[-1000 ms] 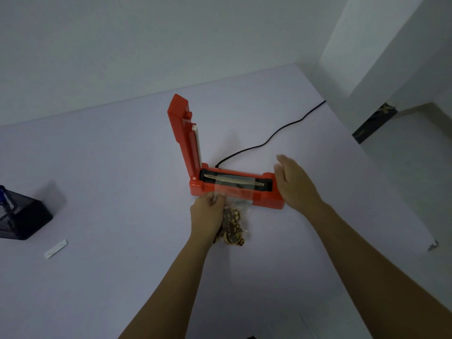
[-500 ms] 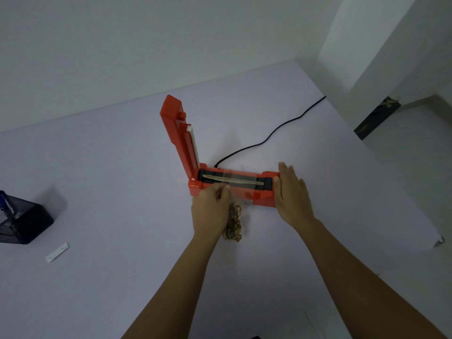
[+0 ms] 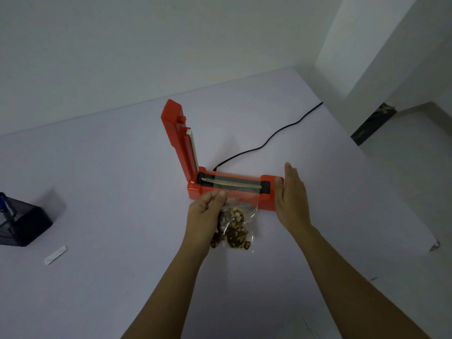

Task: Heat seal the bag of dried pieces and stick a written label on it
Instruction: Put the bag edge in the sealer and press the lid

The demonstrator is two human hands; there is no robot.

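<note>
The clear bag [image 3: 234, 228] of dried pieces lies on the table just beneath and to the thumb side of the left hand [image 3: 204, 216]. That hand pinches the bag's upper film between thumb and curled fingers, likely to draw the open mouth flat and feed it forward. The contents are brown and tan chunks, irregular and wrinkled, bunched in the lower part of the bag. That leaves the top stretch of film empty, which suits sealing, since nothing lumpy would sit under the bar. The film is thin, creased and glossy, and it runs from the fingertips up over the front edge of the orange heat sealer [image 3: 266, 204]. It seems to reach the pale sealing strip [image 3: 234, 185], though how far the clear film covers it is hard to judge. The right hand [image 3: 292, 199] is flat, fingers straight and together, its palm set against the sealer's end nearest it, probably to brace the base so it cannot slide as the bag is pushed in. Beyond the left hand's knuckles the sealer's lid [image 3: 179, 143] stands upright, so the seal is not yet made. A black cord [image 3: 269, 140] trails away past both hands. Well out beyond the left hand's little-finger side lie a small white label slip [image 3: 55, 255] and a black mesh pen holder [image 3: 22, 226].
</note>
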